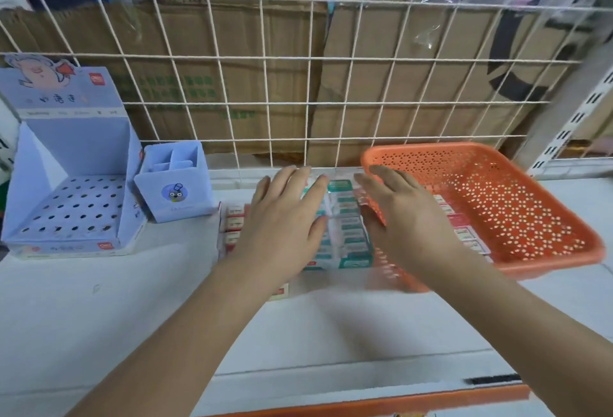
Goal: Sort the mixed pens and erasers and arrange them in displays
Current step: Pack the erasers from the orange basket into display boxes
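Note:
Rows of boxed erasers lie on the white shelf: teal-labelled ones (348,234) in the middle, red-labelled ones (235,221) at their left, and more red-labelled ones (462,229) under the basket. My left hand (285,217) lies flat with straight fingers over the left of the teal rows. My right hand (406,217) is spread, fingers straight, at the near left rim of the orange perforated basket (497,204), which sits tilted over the erasers. No pens are in view.
A blue cardboard pen display (71,191) with a hole grid stands at the far left. A small blue compartment holder (175,181) stands beside it. A white wire grid (298,85) with cardboard behind closes the back. The shelf front edge (331,383) runs below my arms.

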